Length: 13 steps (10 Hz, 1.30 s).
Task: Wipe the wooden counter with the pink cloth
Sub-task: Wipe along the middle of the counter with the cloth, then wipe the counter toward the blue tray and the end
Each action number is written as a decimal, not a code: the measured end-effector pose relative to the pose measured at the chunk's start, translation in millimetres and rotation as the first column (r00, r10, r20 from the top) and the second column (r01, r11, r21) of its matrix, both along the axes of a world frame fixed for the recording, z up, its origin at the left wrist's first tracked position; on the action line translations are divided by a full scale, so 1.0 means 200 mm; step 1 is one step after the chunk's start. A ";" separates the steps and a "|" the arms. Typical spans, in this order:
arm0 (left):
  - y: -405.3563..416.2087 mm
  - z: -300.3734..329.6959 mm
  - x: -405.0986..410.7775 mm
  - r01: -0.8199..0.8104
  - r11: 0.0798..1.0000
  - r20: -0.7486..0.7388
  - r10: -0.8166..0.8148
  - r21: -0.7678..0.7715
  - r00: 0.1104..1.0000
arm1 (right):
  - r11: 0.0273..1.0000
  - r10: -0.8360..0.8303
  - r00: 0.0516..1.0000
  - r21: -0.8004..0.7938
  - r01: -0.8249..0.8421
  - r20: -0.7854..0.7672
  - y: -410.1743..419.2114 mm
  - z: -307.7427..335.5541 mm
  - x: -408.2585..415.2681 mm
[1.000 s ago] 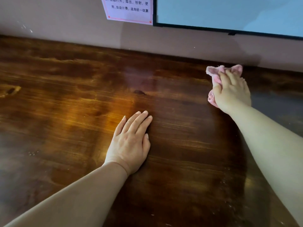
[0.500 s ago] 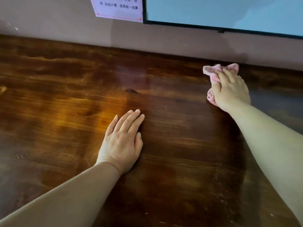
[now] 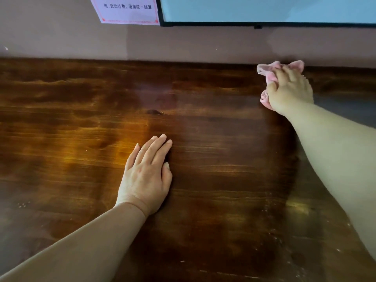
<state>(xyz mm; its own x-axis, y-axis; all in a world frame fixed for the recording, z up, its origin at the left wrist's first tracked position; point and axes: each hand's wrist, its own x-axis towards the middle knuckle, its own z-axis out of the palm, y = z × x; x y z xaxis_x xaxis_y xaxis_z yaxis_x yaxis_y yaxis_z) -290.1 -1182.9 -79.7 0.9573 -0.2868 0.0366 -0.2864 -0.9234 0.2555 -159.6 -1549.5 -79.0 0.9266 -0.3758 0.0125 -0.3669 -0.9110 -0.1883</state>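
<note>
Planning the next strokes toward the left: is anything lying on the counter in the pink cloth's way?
Only the left hand, resting flat mid-counter. The right hand grips the pink cloth by the wall; the wooden counter between shows no objects.

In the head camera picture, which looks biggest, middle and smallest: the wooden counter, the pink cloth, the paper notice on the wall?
1. Wooden counter, biggest by far.
2. Paper notice, though the picture's top edge cuts it off.
3. Pink cloth, smallest, but bunched and partly hidden under the right hand, so its true size is unsure.
</note>
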 end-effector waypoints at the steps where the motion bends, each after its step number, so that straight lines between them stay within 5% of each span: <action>1: 0.00 0.00 0.00 0.004 1.000 -0.001 -0.004 0.001 1.000 | 0.999 -0.036 0.998 0.011 0.036 -0.047 0.00 0.03 0.04; 12: 0.00 0.00 0.00 0.000 1.000 0.030 0.001 -0.031 1.000 | 0.999 -0.032 0.999 -0.010 0.031 -0.034 -0.08 -0.04 -0.24; 13: 0.00 0.00 0.00 0.003 1.000 0.028 -0.002 -0.020 1.000 | 0.992 -0.123 0.990 0.001 0.124 -0.073 -0.09 -0.01 -0.17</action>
<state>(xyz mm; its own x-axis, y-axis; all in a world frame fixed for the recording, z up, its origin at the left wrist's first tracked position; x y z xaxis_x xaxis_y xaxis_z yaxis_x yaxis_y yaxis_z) -290.3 -1182.7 -80.6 0.9551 -0.2880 0.0695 -0.2960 -0.9175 0.2656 -194.4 -1567.4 -81.0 0.8715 -0.4872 -0.0555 -0.4894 -0.8570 -0.1617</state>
